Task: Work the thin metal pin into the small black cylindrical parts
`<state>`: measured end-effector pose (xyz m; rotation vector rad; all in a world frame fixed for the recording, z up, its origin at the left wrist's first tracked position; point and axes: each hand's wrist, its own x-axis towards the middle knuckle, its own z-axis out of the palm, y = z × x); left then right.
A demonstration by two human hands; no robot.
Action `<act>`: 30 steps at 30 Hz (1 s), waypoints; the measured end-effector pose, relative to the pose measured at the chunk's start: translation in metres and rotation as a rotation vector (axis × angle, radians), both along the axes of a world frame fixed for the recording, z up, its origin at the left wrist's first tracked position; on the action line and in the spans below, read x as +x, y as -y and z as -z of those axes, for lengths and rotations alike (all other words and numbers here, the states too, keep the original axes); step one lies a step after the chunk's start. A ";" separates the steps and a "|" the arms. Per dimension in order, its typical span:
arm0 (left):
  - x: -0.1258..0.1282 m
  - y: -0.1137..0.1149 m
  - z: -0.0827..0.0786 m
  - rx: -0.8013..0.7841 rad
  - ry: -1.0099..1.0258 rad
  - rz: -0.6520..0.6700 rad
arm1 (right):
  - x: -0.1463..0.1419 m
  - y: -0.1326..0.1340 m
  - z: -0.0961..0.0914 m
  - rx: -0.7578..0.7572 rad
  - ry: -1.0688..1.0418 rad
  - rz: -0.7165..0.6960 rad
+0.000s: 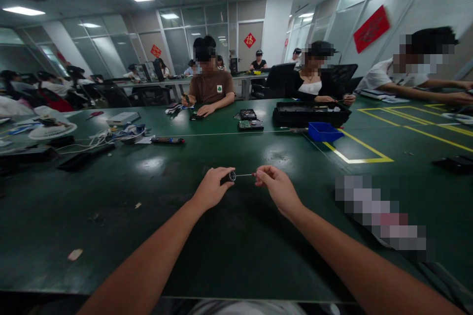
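Note:
My left hand (211, 188) is closed around a small black cylindrical handle (230, 176), held just above the dark green table (236, 236). A thin metal shaft (244, 174) runs from the handle's end toward my right hand (275, 184), which pinches the shaft's far tip between thumb and fingers. A small reddish bit shows at that tip. Both forearms reach in from the bottom of the view, and the hands are about a hand's width apart.
Across the table sit other people at work. Near them lie a blue bin (324, 131), a black tray (310, 113), circuit boards (250, 124), a screwdriver (168, 141), a white box (123, 118) and cables (92, 142). Yellow tape lines (354, 150) mark the right side.

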<state>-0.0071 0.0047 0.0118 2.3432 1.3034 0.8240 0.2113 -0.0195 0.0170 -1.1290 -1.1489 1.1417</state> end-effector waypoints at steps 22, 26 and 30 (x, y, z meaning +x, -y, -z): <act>0.002 0.002 -0.003 0.003 -0.088 0.029 | 0.004 -0.006 0.006 -0.063 -0.144 0.059; 0.002 0.002 -0.005 0.004 -0.084 0.032 | 0.004 -0.005 0.006 -0.023 -0.083 0.040; 0.000 0.001 -0.004 0.013 -0.075 0.018 | 0.003 -0.004 0.008 -0.019 -0.091 -0.009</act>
